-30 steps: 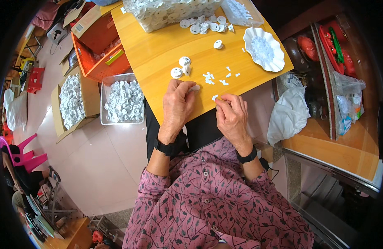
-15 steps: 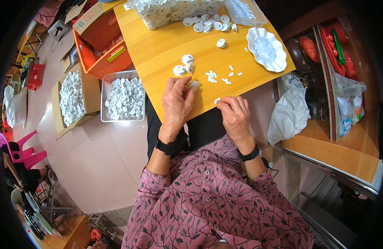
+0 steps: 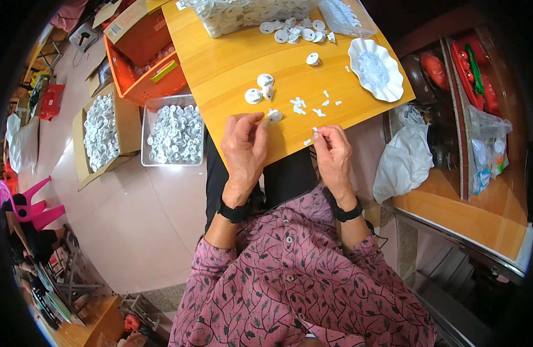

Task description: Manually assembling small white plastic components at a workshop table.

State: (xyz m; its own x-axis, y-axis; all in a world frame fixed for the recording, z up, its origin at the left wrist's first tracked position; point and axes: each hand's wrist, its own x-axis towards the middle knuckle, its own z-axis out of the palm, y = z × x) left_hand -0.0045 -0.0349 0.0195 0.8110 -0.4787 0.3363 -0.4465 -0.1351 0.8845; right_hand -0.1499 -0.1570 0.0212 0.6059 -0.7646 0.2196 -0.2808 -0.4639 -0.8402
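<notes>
My left hand (image 3: 243, 146) is at the near left of the yellow table, thumb and forefinger curled at the edge of a white round plastic piece (image 3: 274, 116) with a small peg on top. The fingertips appear to hold its left edge lightly. Close to the table's front edge, my right hand (image 3: 335, 151) pinches a small white plastic pin (image 3: 315, 130). Another small pin (image 3: 307, 142) lies just left of that hand. Several similar pins (image 3: 299, 105) are scattered beyond both hands. Three round pieces (image 3: 253, 96) sit together past my left hand.
A scalloped white dish (image 3: 402, 87) of small translucent parts stands at the right. At the back, a clear bin (image 3: 243, 20) holds many round pieces; more lie beside it. Left of the table are a filled clear tub (image 3: 174, 162), a cardboard box (image 3: 80, 139) and an orange crate (image 3: 145, 89).
My right hand has moved slightly up and right and now pinches a pin, leaving one on the table. My left fingers have drawn back a little, exposing more of the round piece.
</notes>
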